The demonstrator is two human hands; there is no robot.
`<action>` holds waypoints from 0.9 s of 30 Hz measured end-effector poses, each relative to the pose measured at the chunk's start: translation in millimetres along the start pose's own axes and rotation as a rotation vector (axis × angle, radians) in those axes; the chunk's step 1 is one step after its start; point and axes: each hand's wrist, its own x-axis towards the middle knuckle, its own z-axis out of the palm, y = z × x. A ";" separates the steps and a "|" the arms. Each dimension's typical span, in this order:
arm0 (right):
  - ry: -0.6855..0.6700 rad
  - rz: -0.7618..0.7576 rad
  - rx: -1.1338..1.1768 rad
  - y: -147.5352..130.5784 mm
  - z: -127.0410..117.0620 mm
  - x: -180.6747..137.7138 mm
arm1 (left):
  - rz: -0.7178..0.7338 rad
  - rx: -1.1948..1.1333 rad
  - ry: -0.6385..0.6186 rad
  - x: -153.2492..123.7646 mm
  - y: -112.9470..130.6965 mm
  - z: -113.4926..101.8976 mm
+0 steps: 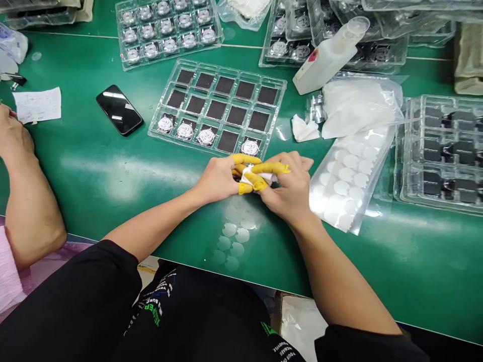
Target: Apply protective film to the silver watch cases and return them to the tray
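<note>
My left hand (218,179) and my right hand (290,188) meet over the near edge of a clear tray, yellow finger covers on their fingertips. Between them is a crumpled white wiping cloth (248,176), pinched by my right fingers. The left fingers close around something at the cloth, mostly hidden by the fingers and the cloth. Just beyond my hands lies the clear compartment tray (154,128) with dark square pads. Several round watch parts, among them one watch part (250,147), sit in its nearest row; one compartment there shows only its pad.
A sheet of round clear films (231,246) lies before me. To the right are a sticker sheet (345,176), a white bottle (326,63) and stacked trays (400,166). A phone (119,109) lies left, near another person's arm (32,186). Another filled tray (123,37) is behind.
</note>
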 end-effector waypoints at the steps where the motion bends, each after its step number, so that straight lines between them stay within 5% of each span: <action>1: 0.009 0.040 -0.035 6.0 0.5 0.1 | -0.005 -0.012 0.007 -0.1 0.6 0.1; 5: 0.130 0.243 -0.223 37.7 -8.9 -2.0 | -0.007 -0.054 0.076 0.6 2.7 -1.3; 8: 0.200 0.244 -0.226 40.2 -22.0 -5.3 | 0.058 -0.044 0.094 1.3 2.9 -3.4; 13: 0.011 0.148 0.145 3.4 -19.6 -9.5 | 0.189 -0.023 0.046 -0.1 1.2 -4.2; 20: -0.002 0.603 0.670 -5.7 -12.7 -7.9 | 0.380 0.182 0.092 -3.9 -3.2 -3.4; 27: -0.173 0.727 0.817 -6.9 -25.7 0.6 | 0.516 0.340 0.081 -7.1 -4.9 -4.9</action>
